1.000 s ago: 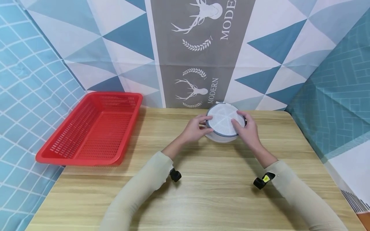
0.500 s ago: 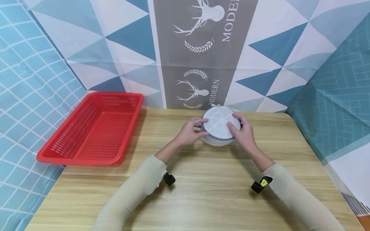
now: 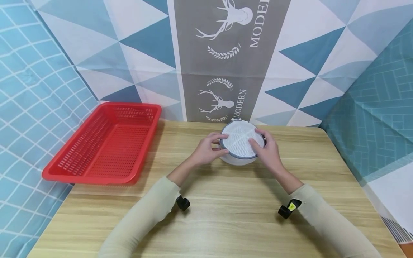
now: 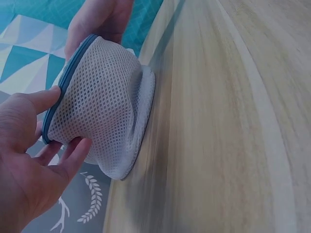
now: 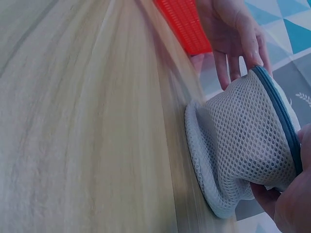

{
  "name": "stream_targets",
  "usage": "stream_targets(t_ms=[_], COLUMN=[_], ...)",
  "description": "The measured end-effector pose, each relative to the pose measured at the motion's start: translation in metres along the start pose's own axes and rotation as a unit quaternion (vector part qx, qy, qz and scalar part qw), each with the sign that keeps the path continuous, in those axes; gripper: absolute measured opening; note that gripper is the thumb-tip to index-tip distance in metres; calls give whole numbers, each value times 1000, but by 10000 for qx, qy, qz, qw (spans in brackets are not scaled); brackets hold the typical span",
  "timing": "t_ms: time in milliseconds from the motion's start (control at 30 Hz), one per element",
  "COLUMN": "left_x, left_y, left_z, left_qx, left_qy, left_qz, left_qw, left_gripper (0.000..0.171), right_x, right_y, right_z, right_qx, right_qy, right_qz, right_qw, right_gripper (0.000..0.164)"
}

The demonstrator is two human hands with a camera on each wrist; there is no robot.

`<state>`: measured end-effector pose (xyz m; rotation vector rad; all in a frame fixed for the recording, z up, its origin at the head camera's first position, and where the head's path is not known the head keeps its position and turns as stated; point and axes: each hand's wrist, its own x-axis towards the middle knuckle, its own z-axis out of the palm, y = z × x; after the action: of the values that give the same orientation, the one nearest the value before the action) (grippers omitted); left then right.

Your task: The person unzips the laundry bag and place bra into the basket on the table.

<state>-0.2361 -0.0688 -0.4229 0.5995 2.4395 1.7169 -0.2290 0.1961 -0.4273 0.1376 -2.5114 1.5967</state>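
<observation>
White mesh bag (image 3: 240,141), gripped by my left hand (image 3: 208,148) and right hand (image 3: 268,151), moved left near far edge of bench (image 3: 233,211), toward red basket (image 3: 113,150)

Sleeved in pale cloth, the left arm (image 3: 138,218) and right arm (image 3: 335,222) reach forward from the bottom of the head view and slant inward, bare at the wrists (image 3: 177,175), so that the hands come near each other. The left hand (image 3: 206,149) holds a pinch, its thumb (image 4: 44,99) spread apart from its bent fingers (image 4: 75,156). Opposite, the right hand (image 3: 270,149) grips with thumb (image 3: 255,144) angled inward (the right wrist view shows only part of that hand).
</observation>
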Motion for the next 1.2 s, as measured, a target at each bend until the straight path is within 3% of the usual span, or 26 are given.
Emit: stream_targets(t_ms=[900,1200], left_x=[-34,-49], left_y=[-4,3], left_z=[-24,-31], left_qx=[238,333], left_qy=[-68,-76], left_qz=[135,-18], left_qw=[9996,9994], left_gripper=[58,57], right_x=[-18,-26], right_y=[-11,-13], right_z=[20,23], right_qx=[367,311], right_qy=[-184,-312], right_qz=[-177,-227], right_qw=[9990,9988], right_gripper=[55,54])
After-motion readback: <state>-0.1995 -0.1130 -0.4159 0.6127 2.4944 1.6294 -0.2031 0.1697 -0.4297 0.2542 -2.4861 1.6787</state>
